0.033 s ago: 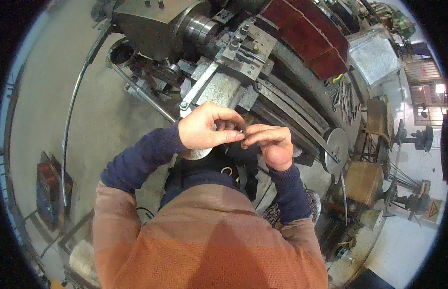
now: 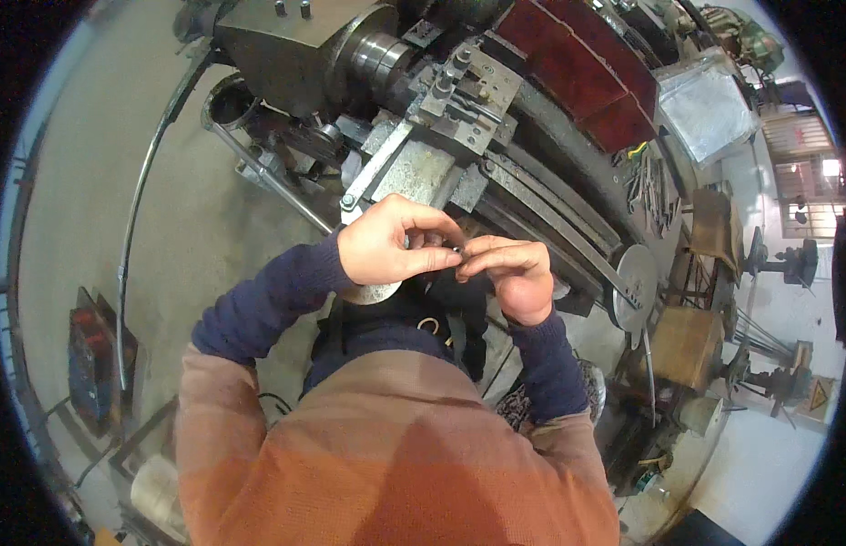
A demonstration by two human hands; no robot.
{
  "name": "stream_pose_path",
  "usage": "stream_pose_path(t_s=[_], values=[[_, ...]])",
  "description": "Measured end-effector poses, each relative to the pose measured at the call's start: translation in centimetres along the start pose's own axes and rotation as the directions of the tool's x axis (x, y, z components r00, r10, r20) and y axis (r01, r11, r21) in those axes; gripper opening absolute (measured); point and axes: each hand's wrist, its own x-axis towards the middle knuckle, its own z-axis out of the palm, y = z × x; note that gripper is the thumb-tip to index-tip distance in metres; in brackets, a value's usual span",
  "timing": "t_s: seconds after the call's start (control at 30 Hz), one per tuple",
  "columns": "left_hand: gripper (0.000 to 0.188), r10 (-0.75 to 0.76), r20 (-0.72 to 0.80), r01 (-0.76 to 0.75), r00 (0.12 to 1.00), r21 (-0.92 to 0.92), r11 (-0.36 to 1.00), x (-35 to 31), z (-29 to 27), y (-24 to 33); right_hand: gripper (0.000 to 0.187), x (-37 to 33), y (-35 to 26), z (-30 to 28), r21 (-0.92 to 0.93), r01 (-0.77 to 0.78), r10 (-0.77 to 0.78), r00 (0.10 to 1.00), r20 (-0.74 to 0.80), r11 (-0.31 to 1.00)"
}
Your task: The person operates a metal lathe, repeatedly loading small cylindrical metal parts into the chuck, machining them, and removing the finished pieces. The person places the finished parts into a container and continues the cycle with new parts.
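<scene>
My left hand (image 2: 395,238) is closed in a pinch in front of my lap, thumb and forefinger pressed around a small dark piece (image 2: 457,250) with a light end. The piece is too small for me to tell its kind. My right hand (image 2: 512,271) meets it from the other side, its thumb and bent fingers closed at the same spot, fingertips almost touching those of the left. Whatever lies inside the right fingers is hidden. Just beyond both hands stands a metal lathe, with its tool post (image 2: 464,96) and a pale metal block (image 2: 415,175) nearest to the left hand.
The lathe's chuck (image 2: 382,56) is at the upper left of the tool post. A round handwheel (image 2: 636,284) stands to my right. Dark red boxes (image 2: 577,68) and several wrenches (image 2: 652,193) lie behind the bed. A long bent lever (image 2: 142,196) hangs at the left.
</scene>
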Motion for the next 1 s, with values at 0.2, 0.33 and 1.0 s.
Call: stream_pose_path(t_s=[0.2,0.33,1.0], values=[[0.019,-0.266,-0.031,0.24,0.963,-0.342,0.909,-0.4,-0.6,1.1,0.036,1.4,-2.1,1.5,-0.164,0.072,-0.076,0.997,-0.017,0.984],[0.023,-0.341,0.024,0.294,0.94,-0.569,0.768,-1.2,-0.9,0.2,0.048,2.4,-2.7,1.9,-0.232,0.125,-0.11,0.991,0.077,0.965],[0.027,-0.31,-0.001,0.126,0.951,-0.914,0.387,-2.1,1.1,0.0,0.049,3.1,-2.9,2.6,-0.189,0.157,-0.141,0.985,0.095,0.969]])
